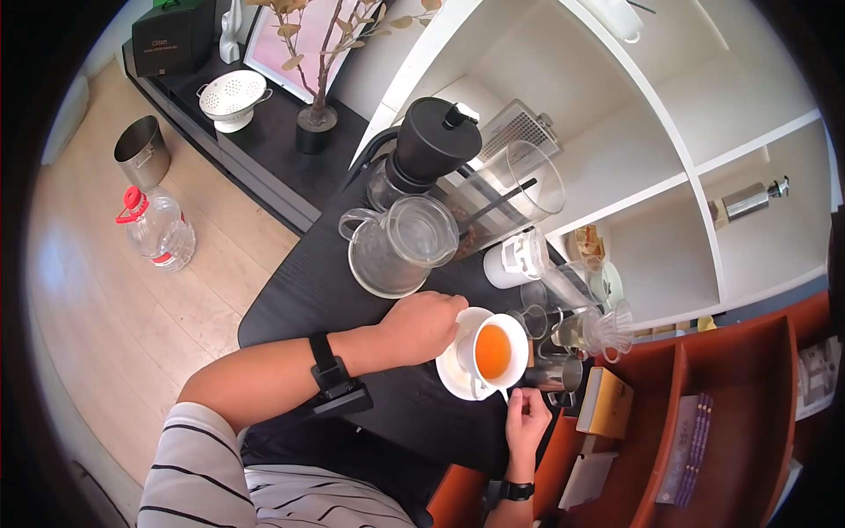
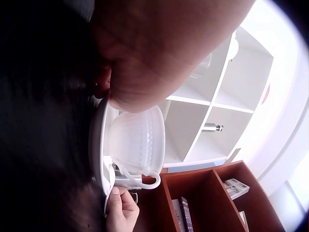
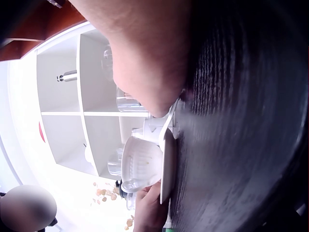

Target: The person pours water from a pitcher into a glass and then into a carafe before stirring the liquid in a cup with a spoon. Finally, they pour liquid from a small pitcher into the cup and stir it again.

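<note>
A white teacup filled with orange-brown tea stands on a white saucer over the black table. My left hand grips the saucer's left rim, its fingers curled at the edge beside the cup. On the other side, my right hand pinches the handle of a white spoon, whose other end lies on the saucer beside the cup. In the left wrist view the cup's handle points toward the right hand. Much of each hand's grip is hidden behind its palm in its own wrist view.
A glass pitcher, a black coffee grinder and a white drip-bag cup stand beyond the saucer. A steel cup and glassware sit close to the right. A red-brown shelf borders the table; a plastic bottle stands on the floor.
</note>
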Motion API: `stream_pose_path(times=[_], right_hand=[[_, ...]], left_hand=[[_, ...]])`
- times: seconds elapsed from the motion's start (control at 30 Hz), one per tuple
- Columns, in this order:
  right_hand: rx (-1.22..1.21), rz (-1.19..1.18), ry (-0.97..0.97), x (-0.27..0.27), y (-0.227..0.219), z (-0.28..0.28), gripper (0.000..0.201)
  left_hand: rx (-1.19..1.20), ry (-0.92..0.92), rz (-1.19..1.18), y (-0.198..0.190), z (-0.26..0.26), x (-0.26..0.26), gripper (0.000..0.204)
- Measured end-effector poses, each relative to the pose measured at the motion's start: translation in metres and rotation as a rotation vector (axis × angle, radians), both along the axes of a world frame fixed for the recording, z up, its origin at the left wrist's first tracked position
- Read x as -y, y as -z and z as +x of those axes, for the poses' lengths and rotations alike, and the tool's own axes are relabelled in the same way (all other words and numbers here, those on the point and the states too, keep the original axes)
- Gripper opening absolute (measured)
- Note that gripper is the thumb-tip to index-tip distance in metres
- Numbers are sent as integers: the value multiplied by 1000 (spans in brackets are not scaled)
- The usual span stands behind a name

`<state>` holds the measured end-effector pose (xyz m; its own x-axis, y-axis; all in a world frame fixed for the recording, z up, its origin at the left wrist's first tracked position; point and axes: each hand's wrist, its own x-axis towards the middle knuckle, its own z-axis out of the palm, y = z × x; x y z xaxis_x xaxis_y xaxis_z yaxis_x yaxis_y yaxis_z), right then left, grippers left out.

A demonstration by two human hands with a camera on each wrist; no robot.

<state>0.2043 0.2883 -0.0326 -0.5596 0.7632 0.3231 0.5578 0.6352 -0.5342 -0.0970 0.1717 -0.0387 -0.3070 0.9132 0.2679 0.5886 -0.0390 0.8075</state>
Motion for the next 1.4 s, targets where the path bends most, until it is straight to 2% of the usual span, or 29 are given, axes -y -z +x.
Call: stream_pose_path(times=[1.4], right_hand=[[21,31,-11,0,1,1,18]], left_hand=[[2,4,1,-1,0,0,29]])
